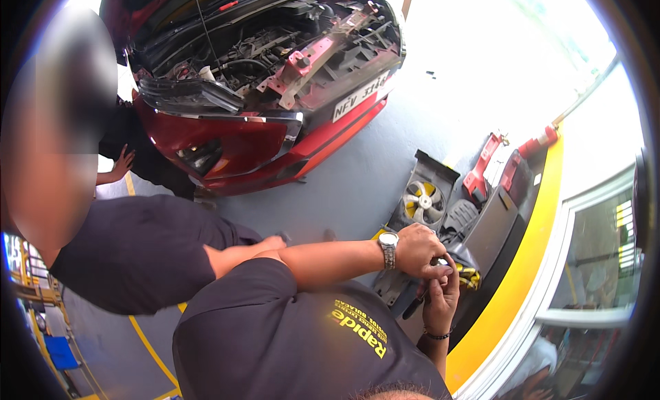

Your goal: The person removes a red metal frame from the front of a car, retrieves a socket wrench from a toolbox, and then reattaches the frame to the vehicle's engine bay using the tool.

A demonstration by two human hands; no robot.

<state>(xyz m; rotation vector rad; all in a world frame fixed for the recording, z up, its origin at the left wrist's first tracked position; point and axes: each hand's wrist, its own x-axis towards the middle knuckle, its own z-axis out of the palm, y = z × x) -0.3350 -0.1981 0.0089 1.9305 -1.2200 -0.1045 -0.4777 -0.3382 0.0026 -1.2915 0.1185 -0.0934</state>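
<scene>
In front of my torso, toward the right of the head view, my two hands meet. My left hand, with a metal watch at its wrist, is closed with its fingers bent. Just below it, my right hand wears a dark bracelet, its fingers pinched up against the left. A small shiny thing shows between the fingertips; its kind cannot be made out. Beneath the hands are removed car parts, with a radiator fan just beyond the left hand.
A red car stands ahead, bonnet up, its engine bay exposed. Red body parts and a grey panel lie by a yellow kerb along a window. A co-worker in dark clothes is close on my left; another person's hand shows behind.
</scene>
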